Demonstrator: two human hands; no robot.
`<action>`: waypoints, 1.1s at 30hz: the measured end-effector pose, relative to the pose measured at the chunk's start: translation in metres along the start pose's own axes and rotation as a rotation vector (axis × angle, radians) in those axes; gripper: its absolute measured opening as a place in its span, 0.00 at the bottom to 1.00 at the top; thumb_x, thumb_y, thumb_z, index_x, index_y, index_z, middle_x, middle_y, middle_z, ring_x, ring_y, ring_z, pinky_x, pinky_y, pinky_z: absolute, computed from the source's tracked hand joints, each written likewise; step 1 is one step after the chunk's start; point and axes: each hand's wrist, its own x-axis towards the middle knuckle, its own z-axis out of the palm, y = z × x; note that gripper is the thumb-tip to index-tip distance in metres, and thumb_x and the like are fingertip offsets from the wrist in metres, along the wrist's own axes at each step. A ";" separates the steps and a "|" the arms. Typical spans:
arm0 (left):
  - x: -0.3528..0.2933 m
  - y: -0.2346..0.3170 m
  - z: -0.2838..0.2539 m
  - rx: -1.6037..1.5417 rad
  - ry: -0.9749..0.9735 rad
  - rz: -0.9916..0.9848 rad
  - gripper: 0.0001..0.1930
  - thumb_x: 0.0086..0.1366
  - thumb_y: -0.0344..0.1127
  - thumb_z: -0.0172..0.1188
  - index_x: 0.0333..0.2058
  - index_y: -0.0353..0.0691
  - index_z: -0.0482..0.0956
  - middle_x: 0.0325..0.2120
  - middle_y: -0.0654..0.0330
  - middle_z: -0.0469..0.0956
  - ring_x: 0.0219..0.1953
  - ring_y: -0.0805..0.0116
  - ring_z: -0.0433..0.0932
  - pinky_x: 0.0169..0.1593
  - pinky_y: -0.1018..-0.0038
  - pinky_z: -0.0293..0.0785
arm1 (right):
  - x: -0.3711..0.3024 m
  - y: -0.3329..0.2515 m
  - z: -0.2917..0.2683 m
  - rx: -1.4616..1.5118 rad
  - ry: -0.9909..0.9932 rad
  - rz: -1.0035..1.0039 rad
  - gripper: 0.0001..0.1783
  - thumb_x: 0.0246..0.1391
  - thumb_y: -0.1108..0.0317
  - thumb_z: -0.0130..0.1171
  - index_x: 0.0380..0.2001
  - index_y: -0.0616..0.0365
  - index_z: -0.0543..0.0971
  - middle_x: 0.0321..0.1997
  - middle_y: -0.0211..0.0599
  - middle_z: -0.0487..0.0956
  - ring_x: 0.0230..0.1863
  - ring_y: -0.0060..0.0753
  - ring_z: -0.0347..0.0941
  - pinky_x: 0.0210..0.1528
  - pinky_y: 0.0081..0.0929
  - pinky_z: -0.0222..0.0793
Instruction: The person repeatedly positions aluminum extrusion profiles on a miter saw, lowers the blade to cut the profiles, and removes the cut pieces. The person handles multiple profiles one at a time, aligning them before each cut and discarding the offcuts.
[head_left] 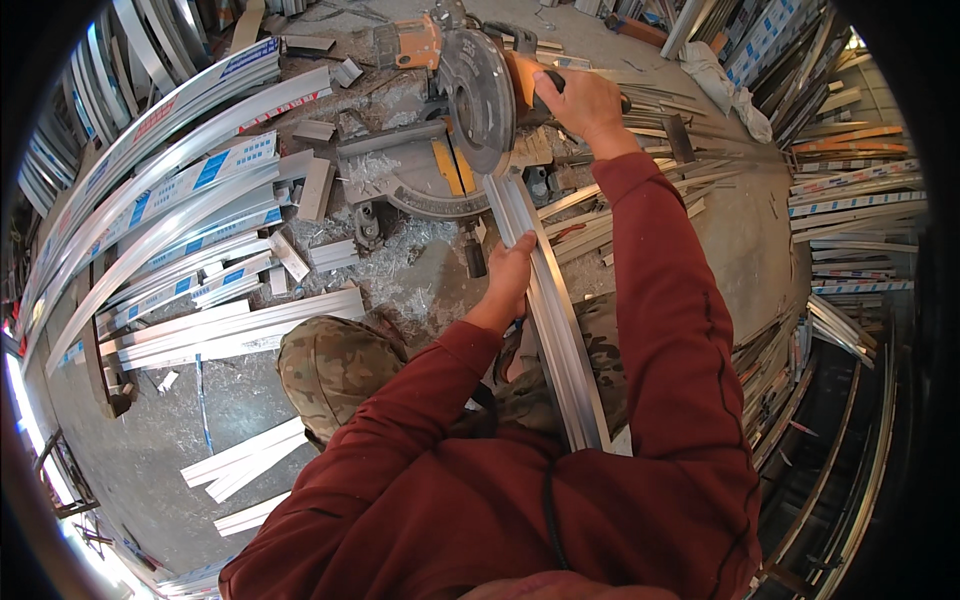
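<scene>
Two hands at work on one long aluminium profile. Lay lengthwise from the lap, across camouflage trousers, up to the saw, far end tucked beneath the blade guard. Ran just to the right of the left hand, touching it along the near edge.

Left hand: pressed down on the profile about midway between knee and saw, fingers laid flat and close together over the metal's left edge, thumb alongside; loosely curled rather than fisted, bearing on the profile more than wrapping it. Red sleeve behind it.

Right hand: closed tight around the saw's dark handle, knuckles up, fingers wrapped fully, just right of the guard and well above the left hand. Orange motor housing beyond the blade, to the left. Round saw base under the blade, with yellow markings near the cut line.

Sat on the concrete floor, no table in use. Heaps of bright shavings scattered about the saw base and before the knee. Short offcuts lay left of the base. Long curved-looking profiles with blue labels stacked across the left side; several plain lengths nearer the knee, and a few more lower left. More bundled stock piled at right. No containers discernible.
</scene>
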 end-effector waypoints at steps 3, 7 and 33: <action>0.002 -0.001 -0.001 0.018 -0.002 0.017 0.18 0.70 0.39 0.53 0.53 0.35 0.69 0.39 0.55 0.77 0.34 0.62 0.80 0.34 0.62 0.81 | -0.001 0.001 0.002 0.017 0.012 -0.007 0.28 0.57 0.39 0.48 0.38 0.47 0.87 0.24 0.42 0.83 0.28 0.46 0.80 0.35 0.41 0.75; -0.001 0.002 0.000 0.020 -0.006 -0.019 0.19 0.70 0.39 0.53 0.54 0.35 0.68 0.39 0.55 0.77 0.35 0.62 0.80 0.34 0.62 0.81 | -0.002 0.000 0.001 0.006 0.002 -0.002 0.28 0.57 0.40 0.48 0.37 0.50 0.87 0.23 0.41 0.82 0.27 0.46 0.80 0.34 0.41 0.75; -0.005 0.005 0.003 -0.008 -0.031 -0.009 0.17 0.71 0.39 0.53 0.53 0.37 0.69 0.39 0.57 0.77 0.35 0.63 0.80 0.35 0.63 0.81 | -0.006 0.004 0.007 -0.007 0.059 -0.029 0.27 0.57 0.40 0.49 0.44 0.43 0.86 0.23 0.41 0.82 0.26 0.45 0.80 0.32 0.40 0.75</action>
